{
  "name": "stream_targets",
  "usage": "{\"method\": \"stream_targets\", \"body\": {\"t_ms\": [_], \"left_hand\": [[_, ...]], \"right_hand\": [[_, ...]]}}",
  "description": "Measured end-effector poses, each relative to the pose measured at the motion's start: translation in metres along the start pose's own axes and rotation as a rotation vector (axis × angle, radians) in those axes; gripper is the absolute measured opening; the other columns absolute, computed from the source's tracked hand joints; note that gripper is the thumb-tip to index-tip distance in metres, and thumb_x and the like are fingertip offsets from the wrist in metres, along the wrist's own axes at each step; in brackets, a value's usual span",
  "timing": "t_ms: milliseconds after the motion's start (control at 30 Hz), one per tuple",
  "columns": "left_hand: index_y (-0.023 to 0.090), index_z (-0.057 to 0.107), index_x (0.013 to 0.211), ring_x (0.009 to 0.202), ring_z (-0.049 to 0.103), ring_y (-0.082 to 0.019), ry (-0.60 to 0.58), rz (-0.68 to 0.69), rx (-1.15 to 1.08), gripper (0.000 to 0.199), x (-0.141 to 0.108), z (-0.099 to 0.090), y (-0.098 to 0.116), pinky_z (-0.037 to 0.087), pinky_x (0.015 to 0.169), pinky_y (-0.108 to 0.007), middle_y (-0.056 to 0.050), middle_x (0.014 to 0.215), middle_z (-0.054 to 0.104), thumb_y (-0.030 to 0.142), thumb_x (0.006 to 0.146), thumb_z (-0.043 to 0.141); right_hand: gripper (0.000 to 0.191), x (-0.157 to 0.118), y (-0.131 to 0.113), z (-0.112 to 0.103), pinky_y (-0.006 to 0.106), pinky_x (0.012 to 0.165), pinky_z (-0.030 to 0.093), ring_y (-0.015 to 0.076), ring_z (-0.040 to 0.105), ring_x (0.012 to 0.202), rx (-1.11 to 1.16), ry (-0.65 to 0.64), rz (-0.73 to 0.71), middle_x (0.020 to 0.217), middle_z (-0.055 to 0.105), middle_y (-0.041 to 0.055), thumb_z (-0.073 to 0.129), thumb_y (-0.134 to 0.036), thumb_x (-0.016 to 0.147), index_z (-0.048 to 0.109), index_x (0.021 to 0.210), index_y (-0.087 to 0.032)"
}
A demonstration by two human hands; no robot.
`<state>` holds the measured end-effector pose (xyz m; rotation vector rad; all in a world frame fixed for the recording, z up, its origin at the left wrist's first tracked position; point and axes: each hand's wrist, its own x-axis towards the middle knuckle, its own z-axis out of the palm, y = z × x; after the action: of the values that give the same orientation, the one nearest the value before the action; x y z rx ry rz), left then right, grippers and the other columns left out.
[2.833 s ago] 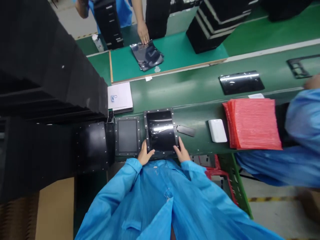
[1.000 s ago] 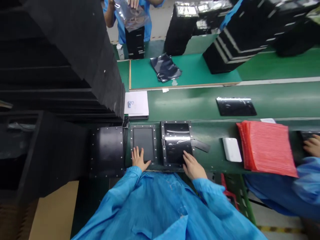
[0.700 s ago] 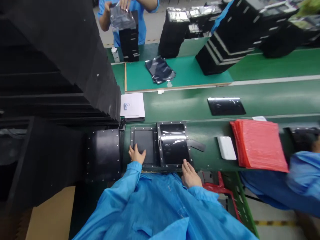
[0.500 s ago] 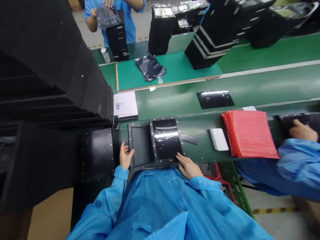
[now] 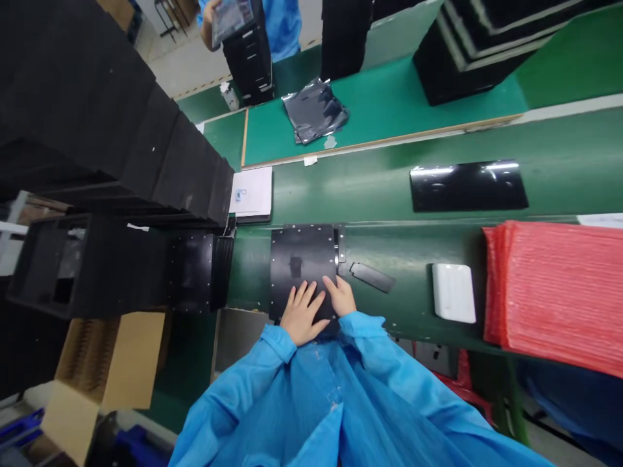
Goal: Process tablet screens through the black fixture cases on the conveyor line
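A flat black panel with small light studs along its edges lies in front of me on the green bench. Beneath it, another black frame sticks out on the right, with a narrow glossy strip showing. My left hand rests flat on the lower part of the panel, fingers spread. At the panel's right edge is my right hand, its thumb over the top and the other fingers curled by the side, partly hidden. A thin dark strip lies just right of my right hand.
To the right are a white box-shaped device and a stack of red sleeves. A glossy black panel lies farther back. Tall black stacks rise on the left, near studded panels. A co-worker's hand shows across the bench.
The recessed panel and the glossy-faced frame lay overlapping; now a plain panel back covers the glossy face. My left hand moved right onto it, and my right hand shifted to its right edge.
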<state>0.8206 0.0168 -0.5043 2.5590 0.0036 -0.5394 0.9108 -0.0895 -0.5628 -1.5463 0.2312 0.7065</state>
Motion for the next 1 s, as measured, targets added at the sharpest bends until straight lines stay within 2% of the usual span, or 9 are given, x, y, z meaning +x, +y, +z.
{"method": "stream_targets", "body": {"t_ms": [233, 400, 467, 533, 667, 767, 867, 933, 1000], "left_hand": [[0.020, 0.037, 0.142, 0.142, 0.022, -0.031, -0.061, -0.045, 0.097, 0.064, 0.016, 0.007, -0.001, 0.025, 0.112, -0.056, -0.013, 0.152, 0.030, 0.044, 0.085, 0.056], [0.019, 0.042, 0.138, 0.140, 0.026, -0.030, -0.045, -0.013, 0.060, 0.058, 0.018, 0.025, -0.002, 0.023, 0.113, -0.055, -0.013, 0.149, 0.035, 0.037, 0.085, 0.055], [0.020, 0.046, 0.136, 0.139, 0.029, -0.030, -0.052, 0.064, 0.031, 0.057, 0.018, 0.015, -0.019, 0.022, 0.113, -0.053, -0.012, 0.147, 0.040, 0.037, 0.082, 0.058], [0.023, 0.052, 0.130, 0.136, 0.034, -0.030, -0.032, 0.114, 0.020, 0.054, 0.015, -0.018, -0.061, 0.022, 0.114, -0.051, -0.011, 0.142, 0.046, 0.036, 0.079, 0.063], [0.021, 0.062, 0.114, 0.128, 0.045, -0.031, 0.215, -0.173, 0.100, 0.040, -0.014, -0.122, -0.205, 0.028, 0.111, -0.049, -0.012, 0.129, 0.057, 0.031, 0.075, 0.066], [0.015, 0.058, 0.118, 0.114, 0.056, -0.026, 0.603, -0.629, -0.004, 0.038, -0.060, -0.158, -0.293, 0.040, 0.102, -0.043, -0.014, 0.115, 0.063, 0.031, 0.084, 0.051], [0.008, 0.046, 0.131, 0.115, 0.054, -0.029, 0.898, -1.072, -0.101, 0.050, -0.108, -0.130, -0.314, 0.040, 0.100, -0.046, -0.020, 0.119, 0.059, 0.033, 0.088, 0.043], [0.007, 0.041, 0.136, 0.122, 0.047, -0.037, 0.833, -1.192, -0.088, 0.065, -0.132, -0.097, -0.304, 0.036, 0.101, -0.054, -0.025, 0.127, 0.052, 0.042, 0.083, 0.053], [0.010, 0.039, 0.138, 0.121, 0.047, -0.038, 0.746, -1.156, -0.169, 0.072, -0.151, -0.073, -0.295, 0.037, 0.100, -0.056, -0.024, 0.127, 0.052, 0.046, 0.079, 0.058]], "right_hand": [[0.053, 0.014, -0.008, -0.034, 0.044, 0.080, 0.052, 0.0276, 0.067, 0.082, 0.023, 0.098, -0.004, 0.080, 0.071, 0.0089, 0.067, -0.065, 0.057, 0.067, 0.077, -0.016], [0.042, -0.005, -0.018, -0.095, 0.038, 0.068, 0.056, 0.0219, 0.068, 0.071, 0.058, 0.411, -0.128, 0.077, 0.071, 0.0084, 0.065, -0.055, 0.069, 0.066, 0.084, -0.016], [0.039, -0.007, -0.026, -0.110, 0.036, 0.065, 0.056, 0.0200, 0.067, 0.067, 0.023, 0.455, -0.164, 0.077, 0.071, 0.0080, 0.067, -0.052, 0.069, 0.065, 0.084, -0.017], [0.037, -0.004, -0.036, -0.108, 0.036, 0.065, 0.056, 0.0194, 0.067, 0.068, -0.029, 0.409, -0.188, 0.080, 0.071, 0.0081, 0.068, -0.051, 0.068, 0.066, 0.083, -0.018], [0.040, -0.001, -0.052, -0.049, 0.038, 0.072, 0.056, 0.0214, 0.068, 0.077, -0.111, 0.130, -0.168, 0.086, 0.072, 0.0086, 0.071, -0.054, 0.066, 0.068, 0.085, -0.019], [0.043, -0.004, -0.047, 0.030, 0.039, 0.076, 0.055, 0.0224, 0.067, 0.083, -0.173, -0.127, -0.131, 0.090, 0.072, 0.0091, 0.067, -0.058, 0.070, 0.069, 0.088, -0.019], [0.044, -0.007, -0.022, 0.121, 0.041, 0.084, 0.053, 0.0227, 0.066, 0.091, -0.254, -0.438, -0.082, 0.098, 0.071, 0.0093, 0.061, -0.057, 0.076, 0.069, 0.094, -0.018], [0.044, -0.006, 0.000, 0.179, 0.042, 0.092, 0.050, 0.0226, 0.064, 0.097, -0.323, -0.585, -0.016, 0.108, 0.068, 0.0096, 0.065, -0.051, 0.075, 0.066, 0.103, -0.018], [0.050, -0.002, 0.019, 0.228, 0.042, 0.096, 0.047, 0.0229, 0.062, 0.102, -0.412, -0.599, 0.068, 0.118, 0.064, 0.0108, 0.070, -0.043, 0.072, 0.061, 0.114, -0.017]]}}
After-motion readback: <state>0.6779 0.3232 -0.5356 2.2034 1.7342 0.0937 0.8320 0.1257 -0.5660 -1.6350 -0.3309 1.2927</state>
